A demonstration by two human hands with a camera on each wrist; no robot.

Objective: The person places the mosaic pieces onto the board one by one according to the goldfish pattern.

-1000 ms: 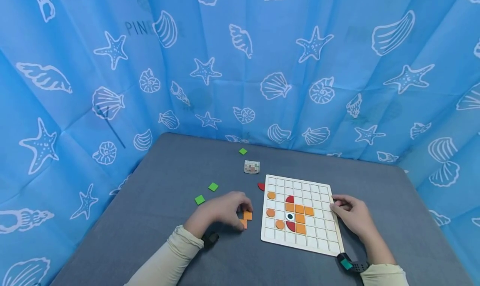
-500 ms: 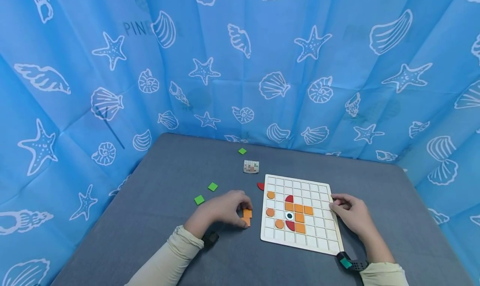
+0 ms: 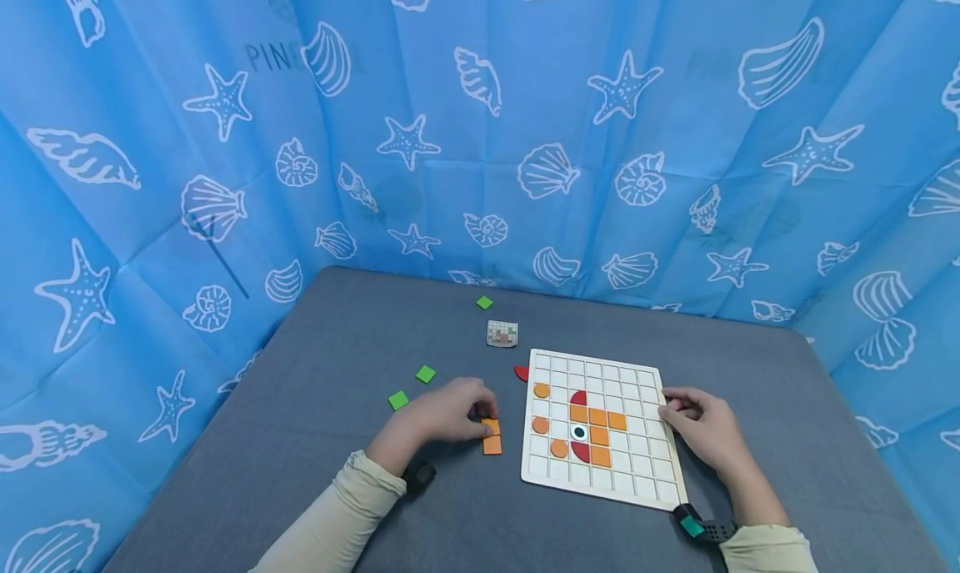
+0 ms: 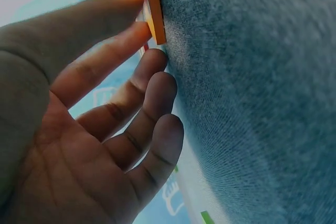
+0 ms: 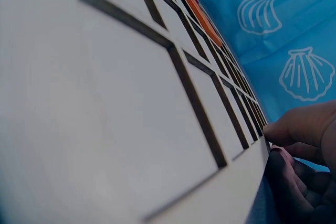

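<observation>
My left hand (image 3: 450, 410) is over two orange square tiles that lie edge to edge on the table, left of the board. Its thumb and index fingertip pinch the upper orange tile (image 3: 492, 424); the lower orange tile (image 3: 492, 445) shows just below the thumb. In the left wrist view, the other fingers are gently bent beside the tile edge (image 4: 153, 9). My right hand (image 3: 699, 423) pinches the right edge of a white grid board (image 3: 600, 494), thumb on top and fingers curled beneath. On the board sit orange squares, orange discs, red quarter-rounds and a white eye disc (image 3: 580, 433).
Green tiles lie on the grey table, one (image 3: 426, 374) left of the board and another (image 3: 484, 303) near the back. A small patterned card (image 3: 502, 334) is behind the board. A red piece (image 3: 522, 373) lies by its left edge. Blue curtain (image 3: 480, 139) surrounds the table.
The lower orange tile has moved into line under the upper one. My left thumb has shifted up from the lower tile to the upper. The right hand and board stay put.
</observation>
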